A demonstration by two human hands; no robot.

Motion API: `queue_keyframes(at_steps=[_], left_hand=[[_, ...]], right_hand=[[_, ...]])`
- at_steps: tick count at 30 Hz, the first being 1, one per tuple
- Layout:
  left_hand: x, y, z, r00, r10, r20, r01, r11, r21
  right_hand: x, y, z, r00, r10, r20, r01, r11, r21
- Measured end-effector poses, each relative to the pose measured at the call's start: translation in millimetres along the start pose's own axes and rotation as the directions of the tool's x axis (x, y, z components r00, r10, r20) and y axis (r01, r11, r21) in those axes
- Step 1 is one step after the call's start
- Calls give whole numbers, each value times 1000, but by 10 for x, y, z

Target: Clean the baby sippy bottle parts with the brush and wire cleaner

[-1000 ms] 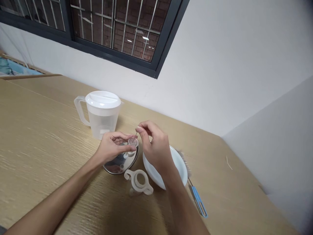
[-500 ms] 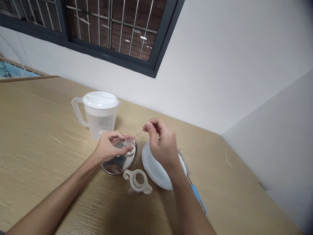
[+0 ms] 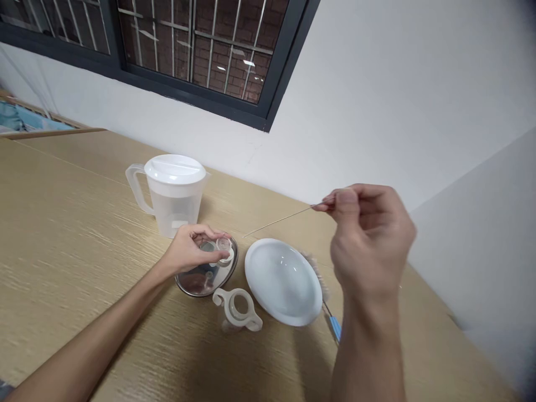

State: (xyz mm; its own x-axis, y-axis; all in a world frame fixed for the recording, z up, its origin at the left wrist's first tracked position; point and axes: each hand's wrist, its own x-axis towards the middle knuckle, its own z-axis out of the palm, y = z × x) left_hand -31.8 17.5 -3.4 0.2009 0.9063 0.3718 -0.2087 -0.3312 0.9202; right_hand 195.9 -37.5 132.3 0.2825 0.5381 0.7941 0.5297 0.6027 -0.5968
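The right hand (image 3: 371,240) pinches a thin rod (image 3: 278,221).

- A plain domestic-looking room, I'd say, though whether home or dormitory I can't tell from here.
- Household ware stands about: a lidded pitcher (image 3: 176,195), a white bowl (image 3: 285,285), a blue-handled brush (image 3: 334,328).
- The wood-grain tabletop (image 3: 96,206) runs along bare white walls (image 3: 377,111).
- Metal bars (image 3: 213,42) cross the dark-framed window (image 3: 188,95); brickwork (image 3: 203,72) shows beyond.

The rod (image 3: 278,221) is pale; bowl (image 3: 283,286) white; brush handle (image 3: 335,328) blue.
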Motion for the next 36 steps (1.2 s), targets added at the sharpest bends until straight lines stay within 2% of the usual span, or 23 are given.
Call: queue_keyframes(at_steps=[3, 11, 19, 25, 32, 36], left_hand=[[2, 27, 2, 1000, -2, 0, 2, 1000, -26], [-16, 133, 58, 1000, -3, -15, 2, 996, -92], [-29, 126, 69, 999, -13, -30, 10, 995, -104], [-51, 151, 143, 998, -7, -69, 1, 996, -86], [-35, 141, 137, 993, 5, -115, -16, 995, -96], [-18, 156, 86, 982, -25, -189, 16, 998, -53]], right_hand=[[15, -42, -65, 1000, -4, -21, 5, 1000, 20], [-129, -52, 182, 992, -4, 124, -1, 999, 41], [-178, -94, 218, 980, -84, 179, 88, 996, -10], [-328, -118, 402, 930, -99, 355, 107, 994, -4], [-422, -3, 593, 880, -79, 469, 109, 993, -39], [-489, 94, 670, 820, -86, 566, 145, 988, -60]])
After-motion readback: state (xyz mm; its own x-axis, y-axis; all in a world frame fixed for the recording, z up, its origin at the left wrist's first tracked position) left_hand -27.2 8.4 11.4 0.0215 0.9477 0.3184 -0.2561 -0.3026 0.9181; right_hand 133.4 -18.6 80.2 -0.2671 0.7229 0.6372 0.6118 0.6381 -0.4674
